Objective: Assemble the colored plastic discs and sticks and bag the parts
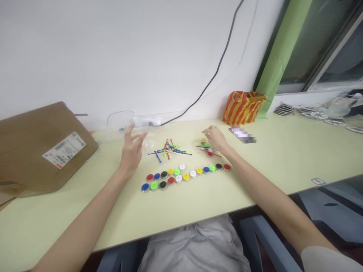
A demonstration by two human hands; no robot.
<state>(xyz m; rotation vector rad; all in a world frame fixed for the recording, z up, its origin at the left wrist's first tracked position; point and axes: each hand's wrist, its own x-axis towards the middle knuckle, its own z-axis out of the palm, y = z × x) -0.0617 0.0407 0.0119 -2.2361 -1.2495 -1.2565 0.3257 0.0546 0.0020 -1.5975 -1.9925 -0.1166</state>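
My left hand [132,152] is raised over the table, left of a pile of coloured sticks [170,149], its fingers apart and holding nothing. Over a smaller heap of sticks and caps [206,146] hovers my right hand [216,138], fingers bent and spread; no object shows in it. Small round pots with coloured lids stand in rows nearer the front edge, from a blue one [145,187] at the left to a red one [227,167] at the right. A white-lidded pot [182,167] sits just behind the rows. Something clear and hard to make out lies beside my left fingers.
A cardboard box [48,151] stands at the left. Against the wall are a power strip [146,121] with a black cable and a red-yellow striped bag [244,108]. A phone [242,135] lies before the bag. Discs and plastic [312,113] are piled far right.
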